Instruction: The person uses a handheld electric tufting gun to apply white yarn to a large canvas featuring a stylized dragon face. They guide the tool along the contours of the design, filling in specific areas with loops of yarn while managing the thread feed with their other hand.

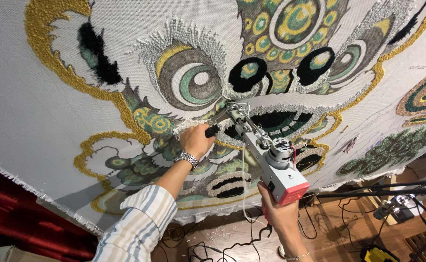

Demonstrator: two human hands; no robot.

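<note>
A large white cloth (38,111) stretched upright bears a tufted lion-face design in gold, green, grey and black. A grey tufting gun (266,155) with a pink base and a round motor points its tip into the design's black mouth patch. My left hand (197,140), with a metal wristwatch and a striped sleeve, grips the gun's black front handle by the cloth. My right hand (281,211) holds the rear grip under the pink base. A white yarn strand hangs down beside the gun.
Black cables (213,245) lie tangled on the wooden floor below. A black stand arm (378,189) reaches in from the right, with a lamp-like device (397,206) beside it. A red fabric (24,218) sits at the lower left.
</note>
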